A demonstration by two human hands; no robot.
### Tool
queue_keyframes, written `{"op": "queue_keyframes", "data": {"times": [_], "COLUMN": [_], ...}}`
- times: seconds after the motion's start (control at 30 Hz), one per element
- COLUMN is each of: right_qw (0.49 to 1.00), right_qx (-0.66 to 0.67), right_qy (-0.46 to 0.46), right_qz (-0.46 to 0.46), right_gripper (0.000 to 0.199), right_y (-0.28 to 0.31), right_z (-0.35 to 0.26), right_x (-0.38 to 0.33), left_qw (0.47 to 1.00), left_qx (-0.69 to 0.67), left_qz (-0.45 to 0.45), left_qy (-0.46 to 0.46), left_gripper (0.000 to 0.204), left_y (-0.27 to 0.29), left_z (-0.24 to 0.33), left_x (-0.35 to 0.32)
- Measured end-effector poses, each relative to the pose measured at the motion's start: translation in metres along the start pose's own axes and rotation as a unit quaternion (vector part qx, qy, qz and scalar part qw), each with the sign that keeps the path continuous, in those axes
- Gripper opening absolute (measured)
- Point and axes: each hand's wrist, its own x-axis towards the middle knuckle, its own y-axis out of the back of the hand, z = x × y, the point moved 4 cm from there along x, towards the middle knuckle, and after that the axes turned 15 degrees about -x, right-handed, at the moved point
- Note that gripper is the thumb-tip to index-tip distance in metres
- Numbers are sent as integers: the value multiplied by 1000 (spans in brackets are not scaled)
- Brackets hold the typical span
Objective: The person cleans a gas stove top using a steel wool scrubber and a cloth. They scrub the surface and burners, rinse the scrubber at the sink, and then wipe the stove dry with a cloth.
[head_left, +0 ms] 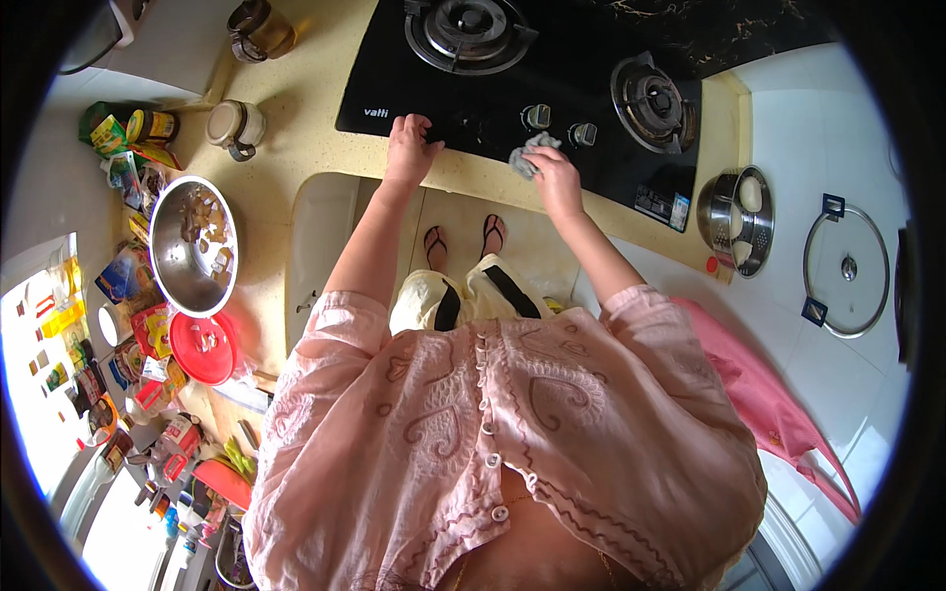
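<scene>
A black glass gas hob [463, 113] is set into the beige counter in front of me. My left hand [410, 153] rests at the hob's front edge, its thumb apart from its slightly bent fingers, and I see nothing in it. My right hand [558, 182] grips a crumpled grey cloth [522, 158] against the hob's front edge. Two control knobs, a left one [537, 116] and a right one [583, 134], stand just beyond the cloth. Part of the cloth is hidden under my right fingers.
A left burner [468, 34] and a right burner [654, 103] carry metal pan supports. On the left counter are a steel bowl [168, 251] with brown pieces, a red lid [204, 348] and a jar [235, 128]. A steel colander [734, 222] and a glass lid [845, 300] are at right.
</scene>
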Motion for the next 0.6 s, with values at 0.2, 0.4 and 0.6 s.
{"op": "queue_keyframes", "data": {"times": [0.2, 0.4, 0.6], "right_qw": [999, 998, 999], "right_qx": [-4, 58, 3], "right_qy": [41, -1, 10], "right_qz": [16, 19, 30], "right_gripper": [31, 31, 34], "right_y": [-20, -2, -9], "right_z": [-42, -42, -18], "right_x": [32, 36, 18], "left_qw": [1000, 1000, 1000], "left_qx": [-5, -8, -6], "left_qz": [0, 8, 9], "left_qy": [3, -3, 10], "left_gripper": [43, 42, 42], "left_y": [-1, 1, 1], "left_z": [-1, 0, -1], "left_x": [2, 2, 1]}}
